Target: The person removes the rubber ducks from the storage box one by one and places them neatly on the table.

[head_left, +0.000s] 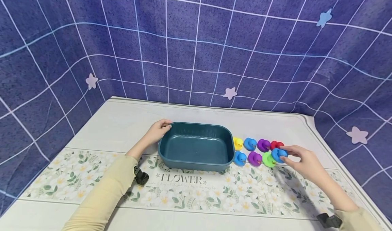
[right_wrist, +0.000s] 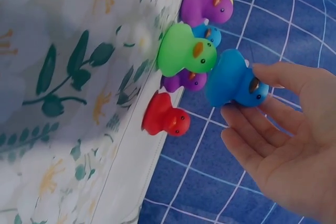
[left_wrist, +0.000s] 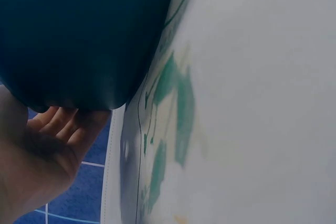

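A dark teal plastic basin [head_left: 196,166] stands mid-table with nothing inside. At its far left corner my left hand [head_left: 157,132] grips the rim; the left wrist view shows the fingers [left_wrist: 79,129] curled against the basin's wall [left_wrist: 79,40]. On the right, my right hand [head_left: 304,161] pinches a blue rubber duck [right_wrist: 231,80] between thumb and fingers, raised off the table. Right by it are a green duck [head_left: 268,160] and a red duck [head_left: 277,144], the red one partly hidden by the held duck in the head view.
More ducks stand in two rows beside the basin: purple ducks [head_left: 254,158], blue ducks [head_left: 240,158] and a yellow duck [head_left: 238,143] partly behind the rim. A floral cloth strip [head_left: 245,193] crosses the white table [head_left: 128,118]. A purple-blue grid curtain [head_left: 183,47] encloses the back and sides.
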Motion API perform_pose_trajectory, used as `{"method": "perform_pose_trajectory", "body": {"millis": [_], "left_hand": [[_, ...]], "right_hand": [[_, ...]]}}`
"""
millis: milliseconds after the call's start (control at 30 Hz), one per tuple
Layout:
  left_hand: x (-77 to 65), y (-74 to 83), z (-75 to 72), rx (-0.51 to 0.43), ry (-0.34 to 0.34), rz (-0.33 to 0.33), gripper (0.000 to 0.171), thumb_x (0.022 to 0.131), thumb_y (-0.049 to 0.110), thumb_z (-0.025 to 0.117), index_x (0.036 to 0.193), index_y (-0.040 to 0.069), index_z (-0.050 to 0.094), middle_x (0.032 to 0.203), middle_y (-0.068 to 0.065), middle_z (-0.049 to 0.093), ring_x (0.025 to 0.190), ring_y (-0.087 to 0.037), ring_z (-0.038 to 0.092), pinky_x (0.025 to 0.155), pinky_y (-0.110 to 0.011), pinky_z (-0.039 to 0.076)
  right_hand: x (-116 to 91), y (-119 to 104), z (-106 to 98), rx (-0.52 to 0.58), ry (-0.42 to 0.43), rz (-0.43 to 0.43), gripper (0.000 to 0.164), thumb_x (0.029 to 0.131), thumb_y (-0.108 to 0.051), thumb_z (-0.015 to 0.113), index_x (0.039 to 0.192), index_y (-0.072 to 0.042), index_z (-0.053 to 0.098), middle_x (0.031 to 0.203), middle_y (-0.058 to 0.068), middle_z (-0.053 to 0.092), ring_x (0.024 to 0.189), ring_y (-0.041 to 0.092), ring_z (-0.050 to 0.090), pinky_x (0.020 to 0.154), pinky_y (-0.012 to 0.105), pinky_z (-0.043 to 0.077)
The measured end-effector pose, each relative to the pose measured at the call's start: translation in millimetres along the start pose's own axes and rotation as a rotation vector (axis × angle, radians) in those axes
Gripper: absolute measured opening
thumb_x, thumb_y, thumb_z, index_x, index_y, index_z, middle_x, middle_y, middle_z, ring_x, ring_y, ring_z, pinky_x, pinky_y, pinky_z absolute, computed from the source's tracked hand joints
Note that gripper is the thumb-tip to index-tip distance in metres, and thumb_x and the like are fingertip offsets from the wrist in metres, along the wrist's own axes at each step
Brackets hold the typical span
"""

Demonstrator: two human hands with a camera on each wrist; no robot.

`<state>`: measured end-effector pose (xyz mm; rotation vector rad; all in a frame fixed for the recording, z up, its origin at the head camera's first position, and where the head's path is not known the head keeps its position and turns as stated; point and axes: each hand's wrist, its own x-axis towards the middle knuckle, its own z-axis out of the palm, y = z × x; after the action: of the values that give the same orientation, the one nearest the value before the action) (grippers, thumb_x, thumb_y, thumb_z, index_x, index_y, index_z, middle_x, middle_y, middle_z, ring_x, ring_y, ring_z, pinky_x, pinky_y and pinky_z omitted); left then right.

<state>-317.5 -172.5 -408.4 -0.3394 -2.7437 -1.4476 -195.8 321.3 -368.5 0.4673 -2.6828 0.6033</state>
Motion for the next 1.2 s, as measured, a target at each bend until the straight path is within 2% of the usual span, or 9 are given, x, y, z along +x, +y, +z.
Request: {"method": "perform_pose_trajectory", "body": {"millis": [67,167,267,333,400,500,667,900,1200], "left_hand": [[-0.3,0.2,-0.4,0.000,-0.002,-0.004,0.033,0.099,0.017,0.045,0.125,-0.002,0.053,0.118,-0.021,0.059,0.107,-0.030,0.057,0.088,-0.040,0.048],[-0.7,0.5,-0.4,-0.005,-0.004,-0.009,0.033,0.099,0.017,0.045,0.125,-0.001,0.053,0.118,-0.021,0.059,0.107,-0.030,0.057,0.088,-0.040,0.048],[-1.4,0.1,-1.6,-0.002,-0.006,-0.008,0.033,0.099,0.018,0.045,0.126,-0.001,0.053,0.118,-0.021,0.059,0.107,-0.030,0.057,0.088,-0.040,0.048],[-1.6,-0.9,-2.5,0.001,-0.004,-0.009,0.033,0.099,0.018,0.045,0.126,0.000,0.053,0.118,-0.020,0.059,0.106,-0.030,0.057,0.088,-0.040,0.048],[-2.4,-1.1,-3.3,0.001,-0.003,-0.012,0.033,0.099,0.018,0.045,0.126,0.000,0.053,0.118,-0.020,0.059,0.106,-0.030,0.057,0.087,-0.039,0.048],[-3.4,-0.7,-3.6,-0.003,0.001,-0.013,0.033,0.099,0.017,0.045,0.126,0.000,0.053,0.118,-0.020,0.060,0.105,-0.030,0.058,0.086,-0.039,0.048],[-2.7,0.4,-1.4,-0.003,-0.007,-0.004,0.034,0.099,0.018,0.044,0.127,0.000,0.052,0.117,-0.020,0.060,0.101,-0.028,0.058,0.083,-0.037,0.049],[-1.6,-2.0,2.8,-0.005,-0.004,-0.011,0.033,0.099,0.018,0.045,0.125,0.001,0.053,0.116,-0.019,0.061,0.102,-0.028,0.059,0.085,-0.038,0.049],[-2.4,-1.2,0.7,0.013,0.000,-0.009,0.034,0.100,0.019,0.044,0.126,0.000,0.052,0.118,-0.019,0.060,0.105,-0.029,0.058,0.087,-0.040,0.049]], "right_hand": [[-0.2,2.2,-0.8,-0.006,0.003,0.004,0.032,0.080,-0.017,0.075,0.108,-0.003,0.068,0.104,0.016,0.069,0.089,0.034,0.066,0.074,0.046,0.053],[-1.2,6.0,-0.9,-0.024,0.024,-0.012,0.031,0.078,-0.017,0.076,0.106,-0.004,0.069,0.100,0.013,0.070,0.086,0.015,0.066,0.074,0.026,0.054],[-1.5,9.3,-0.6,-0.032,0.046,-0.031,0.031,0.076,-0.014,0.077,0.105,-0.004,0.070,0.097,0.010,0.071,0.083,-0.003,0.059,0.073,0.007,0.045],[-1.2,11.6,-0.2,-0.028,0.049,-0.032,0.031,0.076,-0.013,0.077,0.104,-0.003,0.069,0.095,0.011,0.071,0.083,-0.008,0.056,0.072,0.002,0.042],[-1.0,13.9,0.1,-0.031,0.042,-0.024,0.031,0.076,-0.013,0.077,0.105,-0.003,0.069,0.094,0.011,0.071,0.083,-0.007,0.056,0.072,0.006,0.046],[-0.9,17.5,0.6,-0.038,0.017,-0.001,0.031,0.077,-0.013,0.076,0.105,-0.002,0.069,0.094,0.011,0.071,0.083,-0.003,0.057,0.073,0.021,0.053],[-3.3,23.7,1.7,-0.055,-0.019,0.032,0.032,0.075,-0.013,0.077,0.104,-0.001,0.069,0.092,0.011,0.071,0.081,0.002,0.061,0.073,0.040,0.054],[-7.9,31.4,4.8,-0.051,-0.106,0.083,0.033,0.077,-0.016,0.076,0.104,0.001,0.068,0.091,0.013,0.071,0.081,0.028,0.066,0.074,0.046,0.053],[-7.2,37.4,12.2,-0.059,-0.151,0.096,0.035,0.076,-0.016,0.076,0.105,0.001,0.068,0.091,0.014,0.071,0.081,0.030,0.066,0.074,0.048,0.052]]}}
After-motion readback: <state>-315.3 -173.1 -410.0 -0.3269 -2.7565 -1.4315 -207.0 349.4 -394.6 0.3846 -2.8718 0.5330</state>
